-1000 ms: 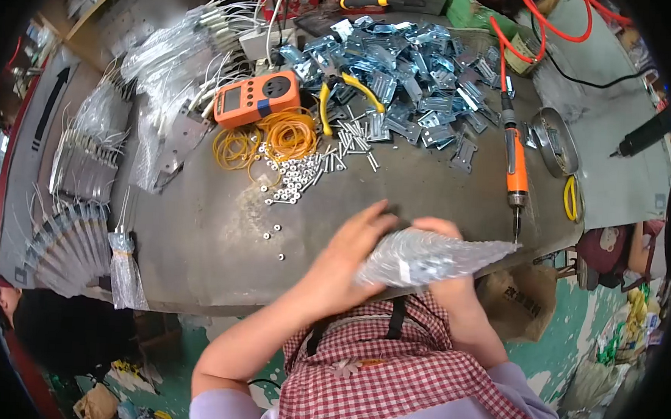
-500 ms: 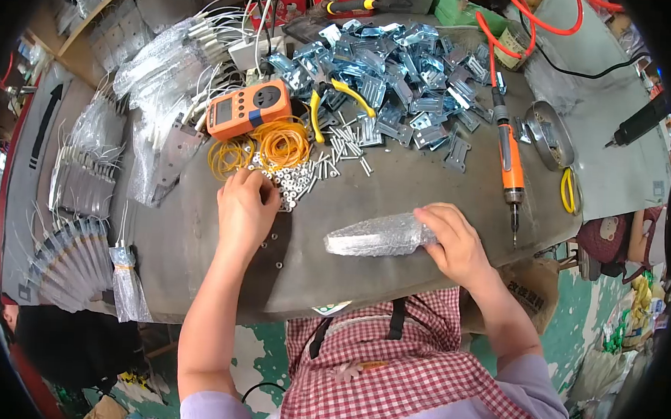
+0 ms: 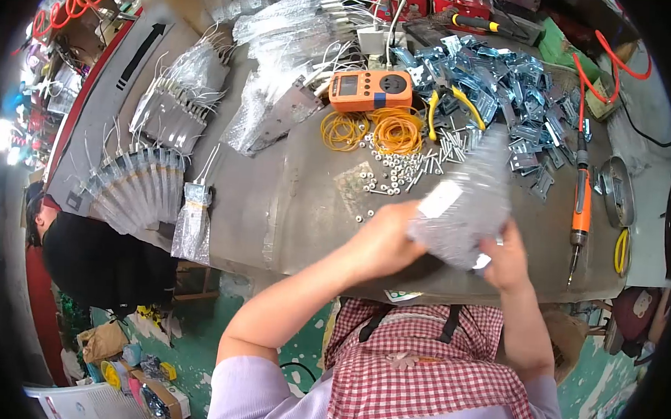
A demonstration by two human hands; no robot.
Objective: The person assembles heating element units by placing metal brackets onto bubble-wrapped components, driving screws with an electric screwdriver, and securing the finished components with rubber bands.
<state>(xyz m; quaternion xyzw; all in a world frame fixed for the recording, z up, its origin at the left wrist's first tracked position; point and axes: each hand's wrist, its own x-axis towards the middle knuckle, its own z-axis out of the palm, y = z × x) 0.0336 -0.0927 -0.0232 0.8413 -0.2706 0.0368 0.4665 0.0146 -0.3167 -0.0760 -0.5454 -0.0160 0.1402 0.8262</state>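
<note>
Between my two hands is a bubble-wrapped package (image 3: 465, 205), blurred by motion and tilted upward, with a white patch on its left side. My left hand (image 3: 388, 239) is closed on its lower left edge. At the lower right edge my right hand (image 3: 509, 258) grips it too. Beyond the package lie white ring-shaped pieces (image 3: 390, 176) and silver screws (image 3: 453, 146). Yellow rubber bands (image 3: 396, 131) rest beside them, below an orange meter (image 3: 370, 90). Yellow-handled pliers (image 3: 468, 109) lie by a heap of metal brackets (image 3: 509, 89).
An orange screwdriver (image 3: 582, 203) on a red cord is at the right, beside a metal tray (image 3: 617, 190). Wrapped parts (image 3: 143, 184) fan out at the left, near one banded bundle (image 3: 193, 221). A person in black (image 3: 109, 262) is at the lower left.
The view has turned, shifting the table contents rightward. My left hand has left the white rings and taken hold of the package, which has been raised and tilted from lying nearly flat.
</note>
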